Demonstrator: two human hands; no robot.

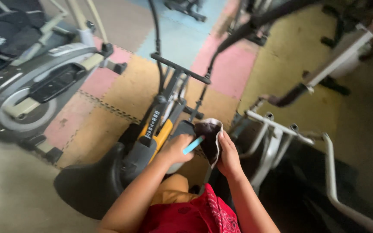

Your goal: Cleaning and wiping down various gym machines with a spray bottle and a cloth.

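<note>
From the head camera, the left hand (175, 149) is closing round a light blue stick-like tool (193, 145) while the right hand (228, 156) is gripping a dirty cloth (209, 137) above the exercise bike (152, 142); a firm, bunched cloth grip would probably be serving best

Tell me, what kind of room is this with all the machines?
Probably a gym or exercise room: a yellow and black exercise bike with a black saddle, a grey elliptical trainer, and pink, yellow and blue foam floor mats all point that way.
</note>
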